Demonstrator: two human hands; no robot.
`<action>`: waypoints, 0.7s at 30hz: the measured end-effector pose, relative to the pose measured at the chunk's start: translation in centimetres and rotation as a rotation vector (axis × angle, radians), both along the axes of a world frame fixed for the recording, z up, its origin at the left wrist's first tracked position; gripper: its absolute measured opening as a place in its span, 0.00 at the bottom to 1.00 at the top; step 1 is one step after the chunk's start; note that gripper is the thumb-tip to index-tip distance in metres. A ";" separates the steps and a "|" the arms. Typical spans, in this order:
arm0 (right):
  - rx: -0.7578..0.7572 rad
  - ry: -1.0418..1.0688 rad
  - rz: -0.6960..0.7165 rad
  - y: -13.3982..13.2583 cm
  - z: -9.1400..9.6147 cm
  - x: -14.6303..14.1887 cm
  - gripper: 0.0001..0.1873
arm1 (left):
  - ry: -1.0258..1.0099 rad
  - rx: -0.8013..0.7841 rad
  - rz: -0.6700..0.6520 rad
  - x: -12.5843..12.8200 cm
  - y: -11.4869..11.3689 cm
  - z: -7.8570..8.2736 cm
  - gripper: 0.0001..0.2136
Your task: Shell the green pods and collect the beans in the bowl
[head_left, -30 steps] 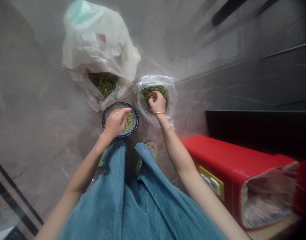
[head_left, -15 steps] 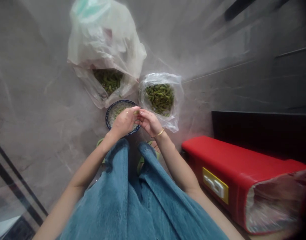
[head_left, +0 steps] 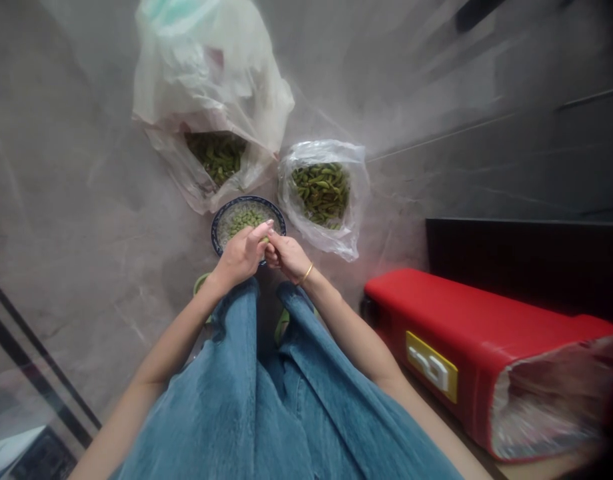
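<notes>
On the grey stone floor, a blue-rimmed round bowl sits before the person's feet. A large white plastic bag lies behind it to the left, and a small clear plastic bag just to its right. A long red plastic bin lies further right. The left hand and right hand meet over the bowl's near rim, seemingly pinching a small green pod between them.

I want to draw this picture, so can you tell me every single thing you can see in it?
floor: one, grey marbled, under everything
big bag: one, whitish plastic, top left, green pods inside
small bag: one, clear plastic, right of the bowl, full of green pods
bowl: one, blue rim, in front of the knees, shelled green beans inside
bin: one, red with a yellow label and clear liner, at right
slippers: two, green, peeking from under the jeans
jeans: one pair, blue, bottom centre
bracelet: one, gold, right wrist
bean pod: one, green, between both hands over the bowl
left hand: one, grip closed on the bean pod
right hand: one, grip closed on the bean pod
</notes>
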State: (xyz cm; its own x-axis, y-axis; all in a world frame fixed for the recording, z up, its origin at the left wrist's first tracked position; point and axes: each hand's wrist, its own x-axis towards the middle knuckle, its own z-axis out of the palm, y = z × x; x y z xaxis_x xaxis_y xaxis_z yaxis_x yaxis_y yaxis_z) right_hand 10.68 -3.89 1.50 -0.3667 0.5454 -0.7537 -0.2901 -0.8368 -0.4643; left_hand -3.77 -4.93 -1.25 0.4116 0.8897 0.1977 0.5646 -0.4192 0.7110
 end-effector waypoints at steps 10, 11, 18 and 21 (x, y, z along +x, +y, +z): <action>0.495 -0.272 -0.010 -0.9 -1.3 -1.1 0.29 | -0.319 -0.298 0.272 1.5 -1.0 1.0 0.13; 0.569 -0.330 0.016 -0.9 -1.4 -1.1 0.28 | -0.366 -0.333 0.303 1.7 -1.1 0.9 0.14; 1.322 -0.947 0.269 -1.0 -1.9 -0.3 0.19 | -0.506 -0.381 0.484 2.2 -0.9 0.4 0.14; 1.381 -0.953 0.293 -1.4 -1.9 -0.7 0.18 | -0.536 -0.401 0.465 2.0 -0.8 -0.1 0.14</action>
